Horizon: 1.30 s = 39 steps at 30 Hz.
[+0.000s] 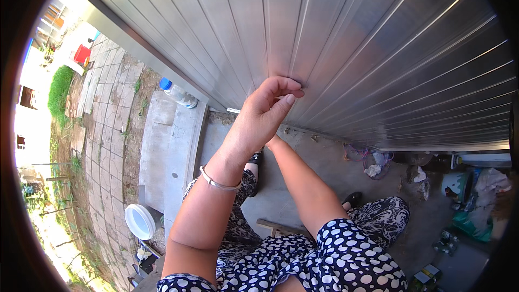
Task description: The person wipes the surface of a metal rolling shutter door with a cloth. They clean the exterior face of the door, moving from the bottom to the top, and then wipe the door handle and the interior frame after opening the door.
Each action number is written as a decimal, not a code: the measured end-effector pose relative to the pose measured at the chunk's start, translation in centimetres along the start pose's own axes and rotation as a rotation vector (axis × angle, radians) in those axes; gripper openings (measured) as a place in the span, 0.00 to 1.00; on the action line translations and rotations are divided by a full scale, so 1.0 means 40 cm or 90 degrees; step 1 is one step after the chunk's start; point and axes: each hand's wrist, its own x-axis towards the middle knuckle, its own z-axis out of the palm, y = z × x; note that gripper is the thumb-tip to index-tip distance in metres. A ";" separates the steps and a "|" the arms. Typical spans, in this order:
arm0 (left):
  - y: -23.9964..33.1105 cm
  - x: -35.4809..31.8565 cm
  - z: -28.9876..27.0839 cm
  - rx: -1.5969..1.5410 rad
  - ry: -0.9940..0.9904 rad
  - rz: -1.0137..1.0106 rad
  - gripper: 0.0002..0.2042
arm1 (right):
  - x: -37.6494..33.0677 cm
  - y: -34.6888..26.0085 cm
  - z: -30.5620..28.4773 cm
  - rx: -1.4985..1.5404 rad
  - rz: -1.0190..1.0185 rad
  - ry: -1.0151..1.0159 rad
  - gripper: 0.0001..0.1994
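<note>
My left hand [267,109], with a pale bracelet [217,181] on its wrist, is raised in front of a ribbed metal panel [324,38]. Its fingers are curled and the thumb lies close to the index finger. Anything in that pinch is hidden or too small to make out. The fingertips are at or very near the panel; whether they touch cannot be told. My right forearm [303,181] reaches up beneath the left hand. Only a bit of the right hand [272,141] near its wrist shows; its fingers are hidden behind the left hand.
A bottle [178,93] with a blue cap and a white bucket [140,221] stand at left by a concrete step [181,140]. A small wooden stool [267,225] is beneath me. Plastic bags [478,205] and clutter lie at right. Paving [105,130] runs outside at left.
</note>
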 end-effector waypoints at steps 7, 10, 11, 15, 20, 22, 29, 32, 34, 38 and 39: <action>-0.022 0.016 -0.009 0.004 -0.002 0.011 0.10 | -0.248 0.044 -0.203 -0.175 0.092 0.159 0.23; -0.026 0.018 -0.011 -0.003 0.015 0.024 0.09 | -0.351 -0.026 -0.261 -0.265 0.040 0.214 0.24; -0.029 0.025 -0.008 -0.002 0.015 0.022 0.09 | -0.381 -0.065 -0.279 -0.312 0.028 0.236 0.24; -0.051 0.040 -0.001 0.007 0.039 0.025 0.09 | -0.495 -0.310 -0.324 -0.241 -0.179 0.281 0.35; -0.051 0.041 -0.004 0.000 0.083 -0.005 0.09 | -0.685 -0.731 -0.325 -0.472 -0.539 0.400 0.33; -0.053 0.048 0.003 -0.011 0.075 0.010 0.09 | -0.772 -0.896 -0.361 -0.623 -0.677 0.545 0.29; -0.052 0.046 0.009 0.002 0.094 0.022 0.08 | -0.756 -1.204 -0.452 -0.942 -1.016 0.776 0.29; -0.059 0.047 0.007 0.015 0.103 0.027 0.08 | -0.696 -1.126 -0.440 -0.989 -0.956 0.675 0.31; -0.063 0.056 0.016 0.018 0.101 0.039 0.08 | -0.656 -1.042 -0.438 -0.967 -0.915 0.606 0.33; -0.055 0.061 0.023 0.020 0.111 0.031 0.08 | -0.602 -0.871 -0.453 -1.022 -0.816 0.514 0.32; -0.051 0.062 0.025 0.021 0.115 0.030 0.08 | -0.595 -0.833 -0.455 -1.037 -0.789 0.486 0.31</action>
